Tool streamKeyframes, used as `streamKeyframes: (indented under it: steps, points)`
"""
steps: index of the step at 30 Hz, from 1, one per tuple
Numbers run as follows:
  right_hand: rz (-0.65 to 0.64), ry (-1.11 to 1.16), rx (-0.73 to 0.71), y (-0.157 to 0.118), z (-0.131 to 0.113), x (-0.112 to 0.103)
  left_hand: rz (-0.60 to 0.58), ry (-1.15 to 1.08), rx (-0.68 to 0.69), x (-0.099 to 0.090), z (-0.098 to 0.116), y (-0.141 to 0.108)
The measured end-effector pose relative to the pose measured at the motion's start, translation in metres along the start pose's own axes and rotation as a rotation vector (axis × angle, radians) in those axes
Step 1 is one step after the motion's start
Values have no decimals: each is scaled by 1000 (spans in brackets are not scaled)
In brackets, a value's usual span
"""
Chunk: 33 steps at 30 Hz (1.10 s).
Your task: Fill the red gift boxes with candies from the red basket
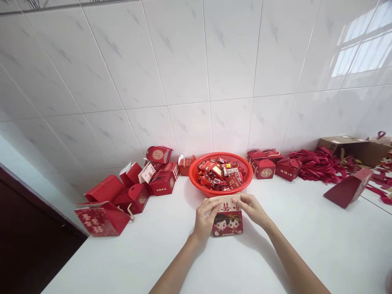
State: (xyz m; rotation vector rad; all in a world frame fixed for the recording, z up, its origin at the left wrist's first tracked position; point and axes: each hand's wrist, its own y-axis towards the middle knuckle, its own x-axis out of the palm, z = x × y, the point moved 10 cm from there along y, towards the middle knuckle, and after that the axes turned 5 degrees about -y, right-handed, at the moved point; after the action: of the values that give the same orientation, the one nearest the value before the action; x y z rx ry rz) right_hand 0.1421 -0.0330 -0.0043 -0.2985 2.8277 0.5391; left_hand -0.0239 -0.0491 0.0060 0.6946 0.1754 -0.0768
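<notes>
A red and cream candy box (228, 225) with two cartoon figures on its front stands on the white table in front of me. My left hand (206, 218) pinches the left side of its cream top flap, thumb in front. At the flap's right corner, my right hand (251, 208) grips with thumb and fingers. Just behind the box sits a red plastic basket (196, 185) holding many wrapped candies (219, 173). The inside of the box is hidden from view.
Several red boxes (162, 183) cluster at the left, with a slanted one (102, 220) nearest me. More boxes (265, 169) stand right of the basket, beside a heap of dark red ribbons (318, 165). A cardboard carton (339, 143) and a lone box (349, 190) are further right. A tiled wall (190, 61) rises behind.
</notes>
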Motion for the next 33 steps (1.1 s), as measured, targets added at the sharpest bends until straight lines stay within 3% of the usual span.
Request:
streamKeyframes:
  steps: [5, 8, 11, 13, 15, 17, 23, 25, 27, 30, 33]
  points:
    - [-36, -59, -17, -4, -9, -8, -67, -48, -78, 1, -9, -2]
    - [59, -119, -22, -10, -16, -56, -56, -31, -102, -2, -12, -4]
    - [504, -131, -32, -31, -13, -145, -25, -25, -148, -1, -19, -8]
    - [820, -161, -45, -54, -6, -193, -47, -26, -167, 7, -23, -11]
    - [1073, -241, -14, -74, 3, -222, -109, -25, -184, 20, -26, -15]
    - [1201, -345, 64, -84, 13, -237, -182, -28, -199, 34, -29, -19]
    - [1139, -589, 300, -76, 41, -255, -211, -71, -213, 43, -33, -23]
    - [1154, -653, 269, -75, 38, -259, -202, -76, -233, 42, -36, -23]
    - [1224, -743, 149, -79, 19, -254, -206, -84, -248, 43, -37, -23]
    - [1303, -866, -72, -85, -18, -218, -214, -99, -267, 44, -39, -24]
    - [1145, -854, -326, -80, -51, -151, -205, -99, -298, 45, -41, -28]
